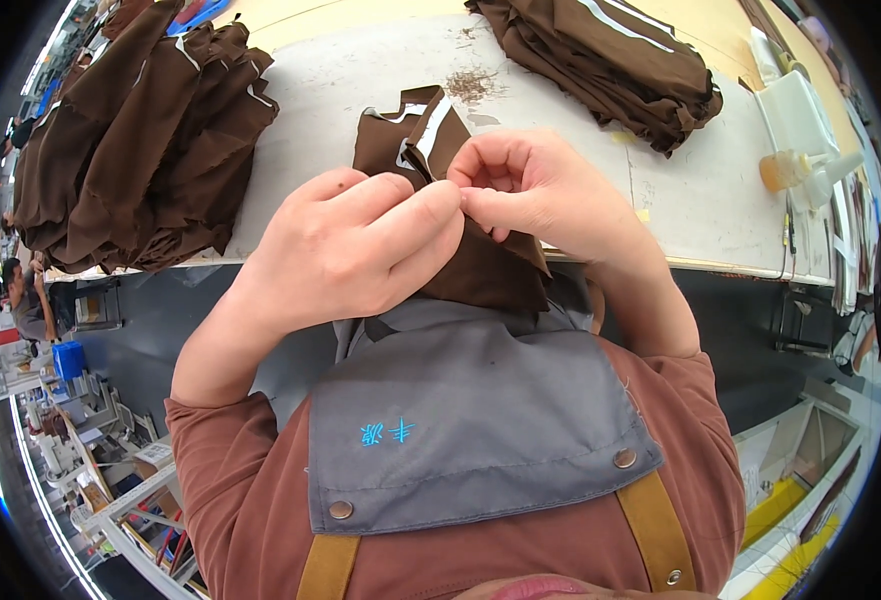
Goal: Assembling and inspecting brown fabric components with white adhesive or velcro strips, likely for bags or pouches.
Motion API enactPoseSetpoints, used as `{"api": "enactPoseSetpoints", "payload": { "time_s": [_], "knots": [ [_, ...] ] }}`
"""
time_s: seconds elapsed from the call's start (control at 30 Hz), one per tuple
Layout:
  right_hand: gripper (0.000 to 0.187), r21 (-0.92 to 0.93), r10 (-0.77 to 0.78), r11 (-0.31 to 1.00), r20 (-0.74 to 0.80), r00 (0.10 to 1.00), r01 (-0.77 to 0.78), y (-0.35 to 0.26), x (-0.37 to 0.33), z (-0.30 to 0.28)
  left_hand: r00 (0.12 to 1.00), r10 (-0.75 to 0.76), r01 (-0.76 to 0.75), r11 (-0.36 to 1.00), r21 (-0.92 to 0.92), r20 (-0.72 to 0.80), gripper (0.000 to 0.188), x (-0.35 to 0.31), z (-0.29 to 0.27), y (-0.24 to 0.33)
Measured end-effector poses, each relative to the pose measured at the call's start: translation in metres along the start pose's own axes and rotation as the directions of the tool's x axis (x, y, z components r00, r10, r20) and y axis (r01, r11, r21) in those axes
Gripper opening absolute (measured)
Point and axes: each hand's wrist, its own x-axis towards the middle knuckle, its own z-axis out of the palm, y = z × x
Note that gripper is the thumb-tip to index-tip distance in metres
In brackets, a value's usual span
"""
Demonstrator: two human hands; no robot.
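A brown fabric piece (495, 268) with white strips along its folded edges hangs over the near table edge toward my apron. Its far end lies on the tabletop. My left hand (355, 240) is closed on the cloth, with its fingertips pinching near the white-lined fold. Right beside it, my right hand (520, 185) pinches the same spot with thumb and forefinger, the other fingers curled. The fingertips of both hands meet over the fabric, so the exact pinched edge is hidden.
A heap of brown fabric pieces (150, 140) sits at the table's left. Another brown fabric stack (610, 65) with white strips lies at the far right. A bottle of amber liquid (782, 172) and a white tray (795, 110) stand on the right side of the pale table (310, 80).
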Motion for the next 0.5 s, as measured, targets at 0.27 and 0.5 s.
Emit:
{"api": "enactPoseSetpoints", "payload": {
  "time_s": [0.27,0.5],
  "knots": [
    [0.01,0.305,-0.003,0.952,0.055,0.999,-0.013,0.012,0.002,0.004,0.981,0.094,-0.111,0.989,-0.097,-0.167,0.032,-0.021,0.023,-0.016],
    [0.011,0.26,0.012,0.966,0.024,1.0,-0.018,0.012,0.004,0.007,0.984,0.014,-0.023,0.999,-0.047,-0.175,0.029,-0.022,0.026,-0.008]
  ]
}}
